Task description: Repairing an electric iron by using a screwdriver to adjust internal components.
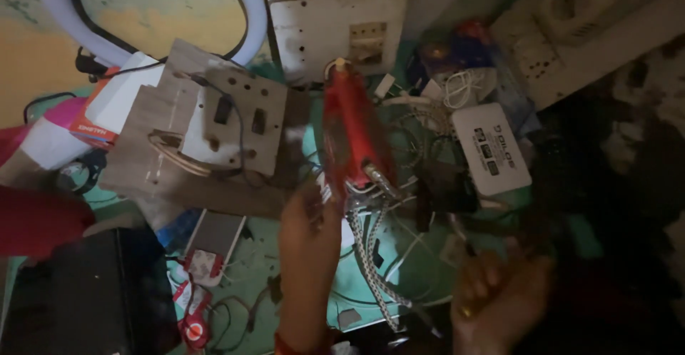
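My left hand [308, 244] is raised in the lower middle and grips the lower end of a red tool [352, 132] with a pale tip pointing away from me. A braided black-and-white cord [372, 266] hangs from the tool's near end. My right hand [499, 294] sits at the lower right with fingers curled, a ring on one finger; a thin dark stick-like item runs into it, but blur hides what it is. The whole picture is dim and blurred.
A wooden switch board [214, 123] with loose wires lies left of the tool. A white panel [335, 27] and ring light [150, 12] sit behind. A white box [491, 148], tangled white cables [457, 87] and a black case [85, 291] crowd the green surface [260, 259].
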